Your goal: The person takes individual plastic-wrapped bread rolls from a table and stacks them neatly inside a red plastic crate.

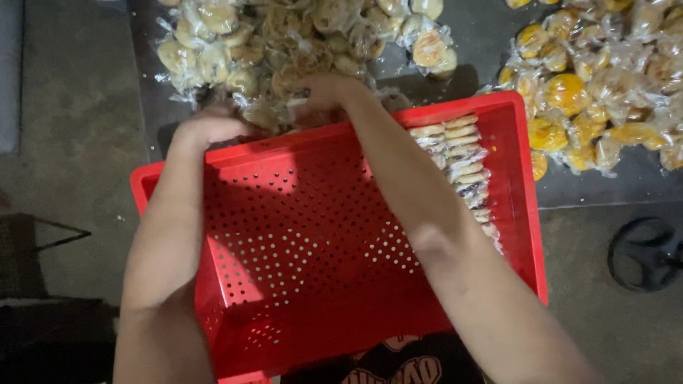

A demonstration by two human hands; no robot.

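dim grey concrete floor point(71, 107), dark tabletop point(484, 35) above, black wheel-like shape point(646, 254) lower right, perhaps a chair frame point(28, 249) at left.

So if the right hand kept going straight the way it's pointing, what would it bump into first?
The right hand points away from the person, past the red crate's far rim. It would probably meet the pile of pale wrapped pastries first; it looks already at the pile's edge, though depth is unclear.

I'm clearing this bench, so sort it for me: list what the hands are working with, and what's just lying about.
In use:
- left hand and right hand, both in the pale wrapped pastry pile
- red perforated crate
- row of wrapped pastries along the crate's right wall

Lying about:
- yellow wrapped pastry pile
- black wheel on the floor
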